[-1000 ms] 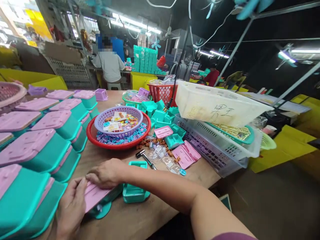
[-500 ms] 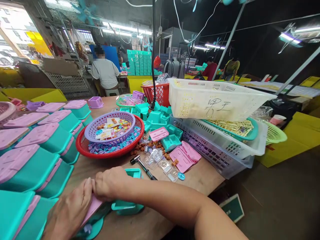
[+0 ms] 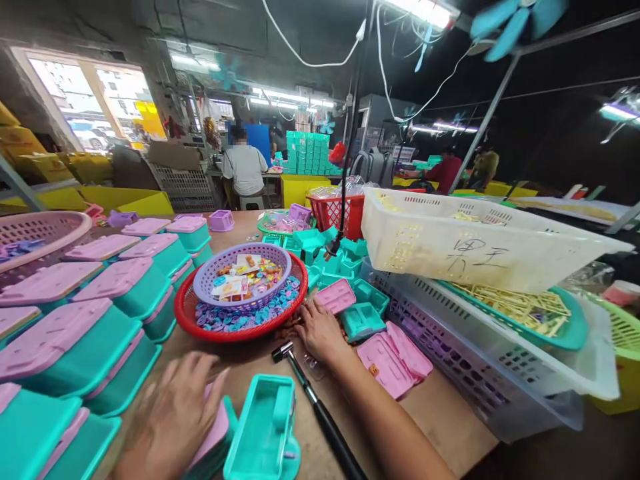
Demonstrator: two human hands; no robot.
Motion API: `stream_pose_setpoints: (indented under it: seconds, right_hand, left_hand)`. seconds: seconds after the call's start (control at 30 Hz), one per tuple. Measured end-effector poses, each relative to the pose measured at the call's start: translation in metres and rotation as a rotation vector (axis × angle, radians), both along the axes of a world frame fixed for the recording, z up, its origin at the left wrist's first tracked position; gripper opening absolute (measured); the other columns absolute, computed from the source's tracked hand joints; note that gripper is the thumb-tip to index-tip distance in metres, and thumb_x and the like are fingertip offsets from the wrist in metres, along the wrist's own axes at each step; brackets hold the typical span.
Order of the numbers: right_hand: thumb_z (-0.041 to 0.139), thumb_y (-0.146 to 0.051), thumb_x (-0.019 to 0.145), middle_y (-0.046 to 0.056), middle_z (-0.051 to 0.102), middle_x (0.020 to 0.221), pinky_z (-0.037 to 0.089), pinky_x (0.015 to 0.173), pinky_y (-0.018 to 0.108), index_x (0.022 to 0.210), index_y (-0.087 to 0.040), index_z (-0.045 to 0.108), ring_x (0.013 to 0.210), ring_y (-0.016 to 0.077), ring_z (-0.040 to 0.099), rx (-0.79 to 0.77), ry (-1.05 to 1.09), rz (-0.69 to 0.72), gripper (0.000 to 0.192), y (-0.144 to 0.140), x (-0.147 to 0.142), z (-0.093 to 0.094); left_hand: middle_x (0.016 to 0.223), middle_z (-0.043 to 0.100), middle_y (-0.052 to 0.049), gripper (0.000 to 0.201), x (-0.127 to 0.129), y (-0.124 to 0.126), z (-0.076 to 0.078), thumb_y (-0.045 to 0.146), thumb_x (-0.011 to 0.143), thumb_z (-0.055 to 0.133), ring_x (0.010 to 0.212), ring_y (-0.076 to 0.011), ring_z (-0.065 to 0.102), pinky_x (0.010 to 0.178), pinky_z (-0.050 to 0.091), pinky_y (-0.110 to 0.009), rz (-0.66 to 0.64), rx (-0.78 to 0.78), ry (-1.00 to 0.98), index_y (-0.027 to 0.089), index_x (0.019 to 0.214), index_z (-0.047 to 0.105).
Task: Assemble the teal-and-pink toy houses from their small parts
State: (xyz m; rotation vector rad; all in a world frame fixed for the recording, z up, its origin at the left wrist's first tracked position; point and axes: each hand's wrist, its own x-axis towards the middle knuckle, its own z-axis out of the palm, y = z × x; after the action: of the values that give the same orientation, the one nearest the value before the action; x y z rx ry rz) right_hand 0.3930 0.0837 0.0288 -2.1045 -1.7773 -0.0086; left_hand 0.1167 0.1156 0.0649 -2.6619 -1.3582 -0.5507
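Currently the right hand (image 3: 321, 328) reaches brown pieces (image 3: 290, 329) beside a round red basket (image 3: 235, 335).

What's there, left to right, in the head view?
Pale-pink round plastic basket, left hand, open teal plastic box, right hand, overlapping pink plastic panels, teal plastic basket of yellow sticks, lime-green plastic basket.
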Motion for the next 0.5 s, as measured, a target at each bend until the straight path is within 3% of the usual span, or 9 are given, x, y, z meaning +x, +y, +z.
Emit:
stream_pose_setpoints:
  seconds: [0.1, 0.23, 0.4, 0.5]
  right_hand:
    - [0.054, -0.04, 0.092, 0.016, 0.036, 0.155, 0.031, 0.113, 0.053, 0.146, -0.014, 0.04, 0.143, 0.0331, 0.033, -0.058, -0.029, 0.069, 0.062, -0.004, 0.0, -0.016]
    - [0.05, -0.042, 0.094, 0.014, 0.033, 0.157, 0.03, 0.112, 0.057, 0.151, -0.02, 0.032, 0.144, 0.0312, 0.032, -0.096, -0.082, 0.157, 0.063, -0.023, 0.005, -0.02]
    - [0.052, -0.04, 0.094, 0.014, 0.044, 0.151, 0.028, 0.112, 0.059, 0.144, -0.02, 0.041, 0.14, 0.0303, 0.039, -0.074, -0.107, 0.239, 0.054, -0.05, 0.021, -0.02]
    - [0.052, -0.036, 0.095, 0.012, 0.053, 0.143, 0.028, 0.112, 0.054, 0.132, -0.021, 0.05, 0.135, 0.0269, 0.045, -0.025, -0.103, 0.281, 0.04, -0.062, 0.032, -0.022]
  left_hand:
    - [0.104, 0.067, -0.009, 0.029, 0.031, -0.002, 0.023, 0.034, 0.095, 0.042, 0.098, -0.0257, 0.06, 0.083, 0.048, -0.037, -0.074, 0.026, 0.072, 0.021, 0.102, 0.067]
    - [0.121, 0.061, -0.013, 0.025, 0.06, 0.003, 0.044, 0.028, 0.094, 0.047, 0.112, -0.0289, 0.055, 0.089, 0.047, -0.04, -0.104, 0.085, 0.113, 0.018, 0.108, 0.066]
    - [0.102, 0.069, -0.011, 0.024, 0.062, 0.019, 0.044, 0.029, 0.095, 0.047, 0.098, -0.0308, 0.063, 0.082, 0.047, -0.043, -0.128, -0.022, 0.357, 0.017, 0.102, 0.066]
    - [0.102, 0.069, -0.011, 0.028, 0.053, 0.032, 0.038, 0.033, 0.096, 0.044, 0.1, -0.031, 0.063, 0.079, 0.047, -0.042, -0.105, -0.061, 0.387, 0.017, 0.1, 0.067]
